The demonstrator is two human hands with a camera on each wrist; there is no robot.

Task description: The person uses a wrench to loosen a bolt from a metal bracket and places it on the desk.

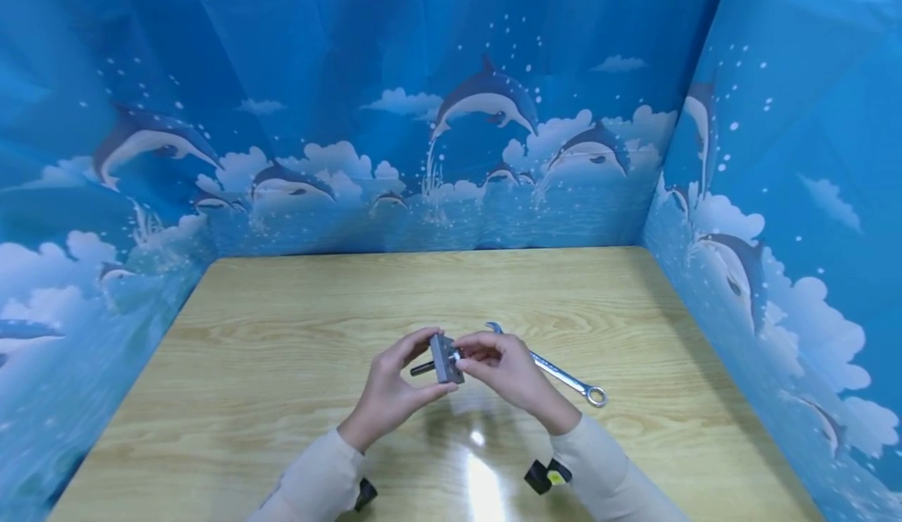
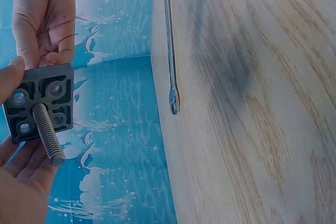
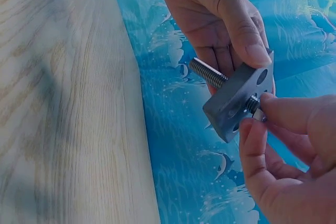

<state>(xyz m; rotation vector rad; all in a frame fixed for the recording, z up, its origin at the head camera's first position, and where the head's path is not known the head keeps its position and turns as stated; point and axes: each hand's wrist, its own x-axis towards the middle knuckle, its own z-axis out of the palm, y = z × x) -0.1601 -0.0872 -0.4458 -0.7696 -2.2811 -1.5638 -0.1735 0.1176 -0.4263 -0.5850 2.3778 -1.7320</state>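
My left hand grips a square dark grey plate by its opposite edges, thumb on one side and fingers on the other. The plate has a hole near each corner and is held tilted above the table. A threaded bolt passes through its middle and sticks out on both faces. At the bolt's other end, my right hand pinches a small shiny metal piece between thumb and forefinger. Whether that piece is the bolt's head or a nut, I cannot tell; the fingertips partly hide it.
A silver combination wrench lies on the wood-grain table, just beyond and right of my right hand. Blue dolphin-print curtains stand around the table's back and sides.
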